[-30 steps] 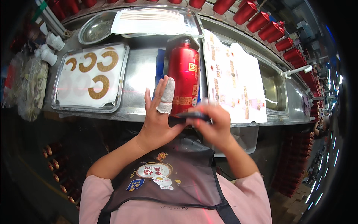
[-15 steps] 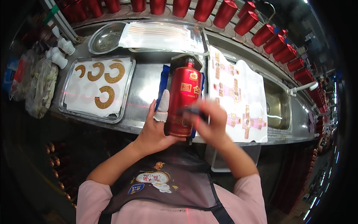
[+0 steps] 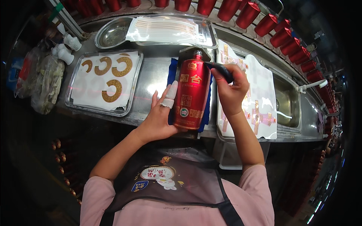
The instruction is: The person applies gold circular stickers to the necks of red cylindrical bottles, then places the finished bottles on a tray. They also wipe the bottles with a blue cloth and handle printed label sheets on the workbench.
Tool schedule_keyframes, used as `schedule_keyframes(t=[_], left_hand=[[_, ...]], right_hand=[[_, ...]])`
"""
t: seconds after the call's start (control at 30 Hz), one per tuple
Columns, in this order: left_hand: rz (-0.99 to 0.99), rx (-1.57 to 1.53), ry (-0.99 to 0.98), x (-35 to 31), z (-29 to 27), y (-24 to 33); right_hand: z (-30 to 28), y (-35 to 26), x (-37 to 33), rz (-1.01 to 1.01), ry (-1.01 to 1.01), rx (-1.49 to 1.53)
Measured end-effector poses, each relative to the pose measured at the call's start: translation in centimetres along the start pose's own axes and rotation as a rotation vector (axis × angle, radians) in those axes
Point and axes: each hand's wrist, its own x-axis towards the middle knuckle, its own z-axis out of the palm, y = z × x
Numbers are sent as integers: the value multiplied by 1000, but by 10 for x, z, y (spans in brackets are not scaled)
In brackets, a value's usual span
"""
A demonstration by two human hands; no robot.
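Note:
A red bottle (image 3: 192,90) with gold lettering and emblems lies on its back, its neck away from me. It rests on a blue cloth (image 3: 205,120) and a dark support (image 3: 192,49) that shows behind the neck. My left hand (image 3: 156,122) is closed round the bottle's lower left side, thumb near its base; a white finger cover (image 3: 171,90) sits on one finger. In my right hand (image 3: 233,92) is a small black curved tool (image 3: 223,72), pinched at the bottle's upper right shoulder. Its tip reaches the bottle's edge; I cannot tell if it touches.
At left, a metal tray (image 3: 137,79) bears gold C-shaped decals. Beyond lie a steel bowl (image 3: 112,34) and a tray of strip sheets (image 3: 164,31). Decal sheets (image 3: 260,81) lie right, before a sink (image 3: 286,101) with a white tap (image 3: 313,86). Red bottles (image 3: 249,17) line the back.
My right hand has moved up and right with the black tool, from the bottle's lower front to its upper right side. My left hand keeps its hold on the bottle. The whole view has shifted slightly.

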Motion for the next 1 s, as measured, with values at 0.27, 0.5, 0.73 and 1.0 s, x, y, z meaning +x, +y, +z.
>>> schedule_keyframes(t=[0.27, 0.5, 0.73, 1.0], left_hand=[[8, -7, -15, 4, -3, 2], [-77, -186, 116, -4, 5, 22], [164, 226, 197, -11, 16, 15], [-24, -107, 248, -33, 32, 1]], right_hand=[[-22, 7, -79, 178, -131, 200], [-30, -2, -92, -309, -178, 270], [-57, 14, -100, -143, -507, 247], [-261, 224, -37, 686, 699, 460]])
